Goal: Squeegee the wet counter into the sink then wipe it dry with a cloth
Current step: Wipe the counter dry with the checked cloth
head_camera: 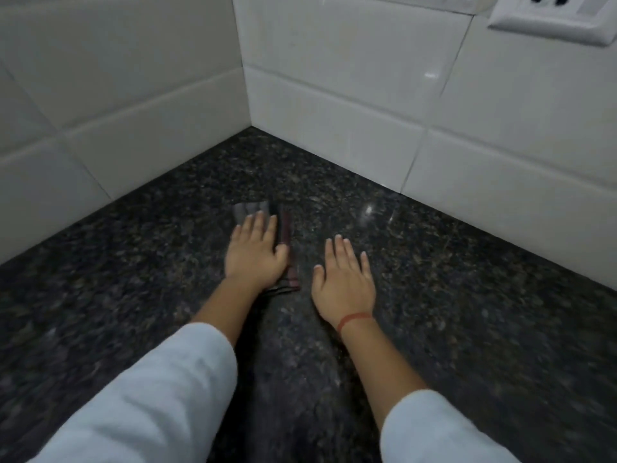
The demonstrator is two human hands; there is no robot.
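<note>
- Your left hand [255, 252] presses flat on the folded cloth [283, 242] near the counter [467, 295] corner (no pinch).
- Your right hand [344, 282] lies open, holding nothing.
- Cloth looks soft, light; press its middle.

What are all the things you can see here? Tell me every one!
Counter: one, dark speckled stone, fills the lower part of the view and runs into a corner.
Wall tiles: many, white, on the two walls that meet at the corner.
Wall socket: one, white, top right on the wall.
Cloth: one, dark with grey and reddish stripes, flat on the counter near the corner.
Wrist thread: one, red, on the right wrist.
Sleeves: two, light blue, at the bottom.
Left hand: one, pressed flat on the cloth.
Right hand: one, open and flat over the bare counter beside the cloth.
</note>
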